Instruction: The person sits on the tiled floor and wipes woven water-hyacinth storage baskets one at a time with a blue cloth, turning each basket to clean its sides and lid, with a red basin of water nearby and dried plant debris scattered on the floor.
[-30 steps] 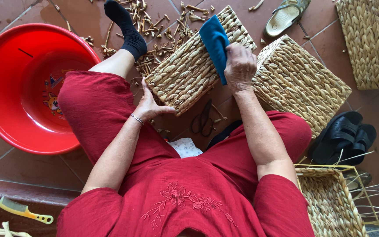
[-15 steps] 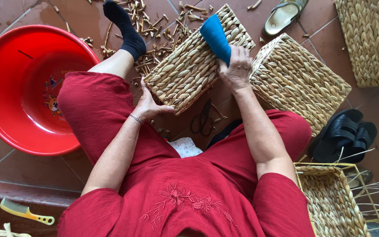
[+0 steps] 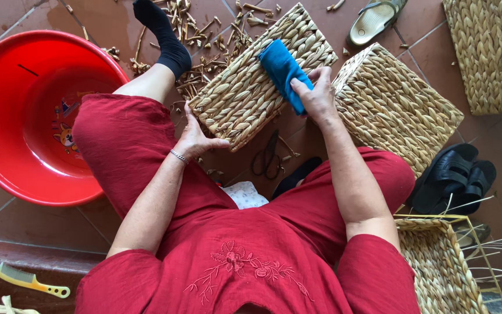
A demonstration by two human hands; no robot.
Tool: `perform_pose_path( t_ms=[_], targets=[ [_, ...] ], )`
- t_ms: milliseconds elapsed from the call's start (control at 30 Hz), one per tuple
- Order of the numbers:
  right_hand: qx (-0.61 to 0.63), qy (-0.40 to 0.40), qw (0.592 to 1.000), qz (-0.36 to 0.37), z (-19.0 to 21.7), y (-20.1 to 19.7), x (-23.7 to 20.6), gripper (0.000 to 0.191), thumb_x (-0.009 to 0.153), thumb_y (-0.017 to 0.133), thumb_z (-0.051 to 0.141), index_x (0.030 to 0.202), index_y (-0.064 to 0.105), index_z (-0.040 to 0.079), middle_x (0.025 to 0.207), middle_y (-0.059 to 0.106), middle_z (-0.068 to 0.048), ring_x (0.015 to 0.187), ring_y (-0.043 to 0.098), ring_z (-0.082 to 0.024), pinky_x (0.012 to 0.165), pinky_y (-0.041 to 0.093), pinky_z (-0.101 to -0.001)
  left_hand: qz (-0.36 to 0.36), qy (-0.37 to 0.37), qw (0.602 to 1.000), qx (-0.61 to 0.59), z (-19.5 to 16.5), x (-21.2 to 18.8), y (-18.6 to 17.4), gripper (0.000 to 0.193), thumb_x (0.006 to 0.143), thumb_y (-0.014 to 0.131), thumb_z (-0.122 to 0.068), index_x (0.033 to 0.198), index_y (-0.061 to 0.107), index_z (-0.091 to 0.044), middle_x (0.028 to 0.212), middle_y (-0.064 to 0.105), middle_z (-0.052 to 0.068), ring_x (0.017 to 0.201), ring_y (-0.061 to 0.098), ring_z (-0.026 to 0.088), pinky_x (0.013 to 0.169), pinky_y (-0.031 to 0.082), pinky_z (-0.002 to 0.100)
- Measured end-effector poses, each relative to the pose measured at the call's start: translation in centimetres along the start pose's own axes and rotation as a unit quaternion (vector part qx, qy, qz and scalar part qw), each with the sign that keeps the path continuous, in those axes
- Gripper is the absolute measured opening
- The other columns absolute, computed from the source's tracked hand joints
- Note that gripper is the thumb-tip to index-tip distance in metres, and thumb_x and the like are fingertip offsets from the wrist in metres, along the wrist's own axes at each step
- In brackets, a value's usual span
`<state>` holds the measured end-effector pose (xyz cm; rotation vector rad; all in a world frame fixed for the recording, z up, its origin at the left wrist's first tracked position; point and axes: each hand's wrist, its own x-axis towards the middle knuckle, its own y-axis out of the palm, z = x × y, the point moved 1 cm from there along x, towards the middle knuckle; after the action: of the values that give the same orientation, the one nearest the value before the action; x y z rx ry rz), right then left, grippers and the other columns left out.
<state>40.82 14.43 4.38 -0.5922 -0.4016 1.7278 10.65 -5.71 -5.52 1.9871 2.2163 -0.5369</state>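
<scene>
- Reddish-brown tiled floor (image 3: 106, 23) with pale grout lines, evenly lit by soft daylight.
- Big red plastic basin (image 3: 7, 116) on the left.
- Dry reed scraps (image 3: 204, 29) scattered at the far side.
- Black sandals (image 3: 454, 180) on the right.
- Yellow comb (image 3: 30, 281) near left on a dark step.

R hand (image 3: 316, 96) w/ blue cloth (image 3: 283, 71) on woven basket (image 3: 251, 93), L hand (image 3: 196, 138) steadying

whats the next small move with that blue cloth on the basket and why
Probably draw the folded blue cloth down the rectangular woven straw basket toward its near corner. The right hand presses the cloth near the far end, and the left hand braces the near corner.
</scene>
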Motion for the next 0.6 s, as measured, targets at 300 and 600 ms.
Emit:
perform_pose_path(
  t_ms=[300, 600],
  targets=[
    [-0.299, -0.295, 0.904, -0.080, -2.7, 2.3, -3.0, 0.057, 0.104, 0.078, 0.035, 0.151, 0.050, 0.024, 0.138, 0.056, -0.011, 0.102, 0.071, -0.034, 0.082, 0.058, -0.0451, 0.003, -0.017, 1.000, 0.003, 0.4, -0.3, 0.2, 0.173, 0.053, 0.105, -0.030, 0.150, -0.037, -0.005, 0.168, 0.028, 0.016, 0.154, 0.028, 0.023, 0.128, 0.015, 0.037],
    [-0.277, -0.197, 0.940, -0.019, -2.1, 0.9, -3.6, 0.101, 0.076, 0.086, 0.052, 0.159, 0.035, 0.022, 0.104, 0.058, -0.026, 0.084, 0.065, -0.046, 0.073, 0.054, -0.0555, -0.004, -0.010, 1.000, -0.028, 0.1, -0.5, 0.7, 0.174, 0.052, 0.105, -0.032, 0.150, -0.036, -0.003, 0.167, 0.025, 0.016, 0.154, 0.029, 0.023, 0.127, 0.019, 0.036]
  ],
)
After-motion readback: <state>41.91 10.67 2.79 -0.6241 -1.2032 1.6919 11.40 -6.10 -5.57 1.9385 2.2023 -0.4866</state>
